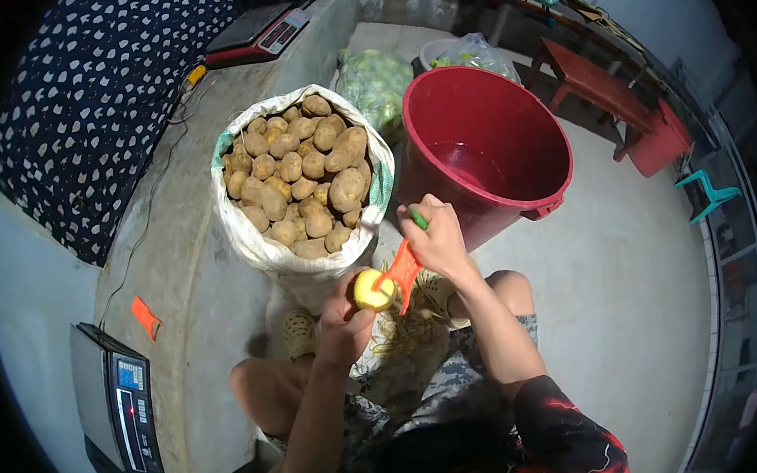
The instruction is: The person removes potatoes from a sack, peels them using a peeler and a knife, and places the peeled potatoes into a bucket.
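My left hand (pixel 346 323) holds a potato (pixel 372 294) whose visible side is pale yellow and peeled. In my right hand (pixel 438 240) is an orange peeler (pixel 404 270), its head against or just in front of the potato. A bit of green (pixel 418 219) shows at the fist of my right hand; I cannot tell whether it is part of the peeler. Beyond my hands stands a white sack (pixel 248 236), rolled open and full of unpeeled brown potatoes (pixel 292 167). Peel scraps (pixel 399 332) lie below, between my feet.
A large red tub (pixel 491 199) with some liquid stands right of the sack. Behind are bags of green vegetables (pixel 375 85). On the left ledge lie another orange peeler (pixel 147 317), a digital scale (pixel 133 416) and a red scale (pixel 271 37). A reddish bench (pixel 595 84) stands at right.
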A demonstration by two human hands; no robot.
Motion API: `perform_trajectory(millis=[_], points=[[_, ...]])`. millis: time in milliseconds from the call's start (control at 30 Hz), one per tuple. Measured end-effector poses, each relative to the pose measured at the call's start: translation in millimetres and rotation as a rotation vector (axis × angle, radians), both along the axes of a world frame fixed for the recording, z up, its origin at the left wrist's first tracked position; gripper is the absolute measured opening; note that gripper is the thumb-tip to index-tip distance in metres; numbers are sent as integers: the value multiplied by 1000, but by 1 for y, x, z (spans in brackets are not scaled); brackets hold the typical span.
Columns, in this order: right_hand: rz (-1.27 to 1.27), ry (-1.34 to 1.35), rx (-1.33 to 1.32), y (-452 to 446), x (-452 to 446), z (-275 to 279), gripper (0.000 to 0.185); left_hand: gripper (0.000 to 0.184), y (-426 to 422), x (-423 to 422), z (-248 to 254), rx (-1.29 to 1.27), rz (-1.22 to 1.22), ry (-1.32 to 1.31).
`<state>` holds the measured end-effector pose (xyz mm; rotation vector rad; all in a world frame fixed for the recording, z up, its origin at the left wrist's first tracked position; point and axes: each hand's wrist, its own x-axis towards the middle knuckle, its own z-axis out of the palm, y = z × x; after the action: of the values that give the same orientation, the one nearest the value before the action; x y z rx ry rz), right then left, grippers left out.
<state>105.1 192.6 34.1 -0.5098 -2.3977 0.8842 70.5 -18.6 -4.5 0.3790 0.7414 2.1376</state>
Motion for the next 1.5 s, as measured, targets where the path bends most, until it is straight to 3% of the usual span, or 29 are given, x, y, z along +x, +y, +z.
perform_trajectory(millis=[100,167,233,300,333,400,433,500,533,567,633,667,700,733,767,833,933,967,1033,1067,1100,1167,1233,1300,1367,1433,1500], points=[[-12,89,167,-10,3,17,23,72,-4,0,-4,-175,100,167],[-31,54,191,8,-5,-10,24,73,-7,-6,-14,16,-62,101],[-146,-58,-40,16,-10,-17,25,71,-10,-3,-4,87,-83,30],[-97,-6,-129,12,-7,-15,25,68,-9,-2,-2,64,-49,-89],[-41,23,-65,2,-3,0,25,68,-7,-2,-2,69,-45,-93],[18,100,190,-13,4,21,23,65,-3,-4,-2,-159,67,170],[21,100,185,-11,2,16,23,65,-4,-2,-4,-164,69,170],[-18,143,137,5,-6,-6,31,61,-3,2,-10,-50,92,106],[-116,113,66,11,-12,-12,32,62,-11,1,0,142,-71,-149],[-117,118,66,14,-10,-19,32,62,-12,0,7,142,-73,-145],[-85,10,-217,1,-4,1,27,66,-10,2,14,118,-53,-206],[-49,31,-87,-5,-1,7,28,66,-6,4,11,123,-47,-209],[-44,28,-88,-10,1,17,28,67,-3,6,6,9,28,-62],[-42,68,78,-15,4,27,28,69,-3,6,1,-110,100,87],[-43,109,246,-17,6,32,29,69,-4,5,-3,-114,100,87],[-57,117,253,2,-1,4,29,68,-5,4,-9,14,26,18],[-114,-25,-223,14,-8,-8,28,66,-9,0,-1,158,-84,-163],[-113,-23,-221,12,-5,-6,28,66,-8,-1,0,160,-84,-161],[-53,53,-20,-8,3,20,28,68,-2,2,0,-32,43,-31],[-52,129,210,-16,7,30,27,68,-1,5,0,-34,46,-36],[-51,126,204,-14,6,25,27,70,-2,8,0,-75,63,33],[-89,91,130,2,-2,3,28,71,-2,7,-2,-114,75,109],[-162,57,22,10,-7,-9,29,72,-3,4,-5,-13,6,-65],[-126,45,-324,12,-9,-16,31,68,-7,1,-1,57,-42,-57],[-88,32,-263,-3,-1,8,28,67,-4,-1,3,56,-65,-49],[-53,57,78,-14,5,21,24,67,-1,2,-2,1,-17,-28],[-60,-18,105,-14,7,22,20,67,-2,2,0,-59,21,-1]])
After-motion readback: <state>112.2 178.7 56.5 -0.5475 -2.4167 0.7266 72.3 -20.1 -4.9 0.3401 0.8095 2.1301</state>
